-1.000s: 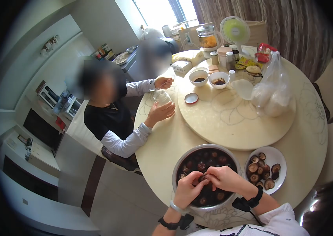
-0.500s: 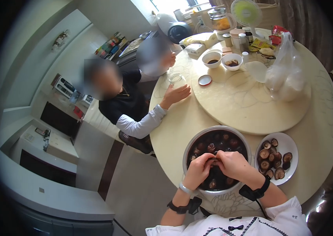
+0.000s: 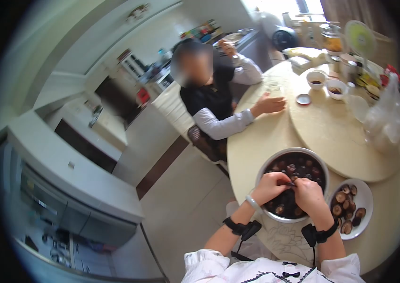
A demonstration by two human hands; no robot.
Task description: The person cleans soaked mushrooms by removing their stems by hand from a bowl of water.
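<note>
Both hands meet above a round metal pot (image 3: 259, 178) holding dark liquid with several shiitake mushrooms in it. My left hand (image 3: 270, 187) is closed, thumb and fingers pinching a dark shiitake mushroom (image 3: 290, 184). On the same mushroom, my right hand (image 3: 309, 196) is closed from the other side, its back toward me. Fingers cover most of the mushroom. To the right of the pot, close to my right hand, a white oval plate (image 3: 367, 207) carries several brown shiitake mushrooms (image 3: 346, 207).
Across the table (image 3: 247, 146) a person (image 3: 209, 89) sits with one hand on the tabletop near a glass jar (image 3: 273, 88). A raised round turntable (image 3: 332, 137) holds small bowls (image 3: 316, 80), a jar lid (image 3: 303, 99), a plastic bag (image 3: 383, 118) and a green fan (image 3: 360, 40).
My view has turned left, so the table and pot sit farther right. Both hands stay over the pot, fingers together on the mushroom. The other person's raised hand shows more clearly.
</note>
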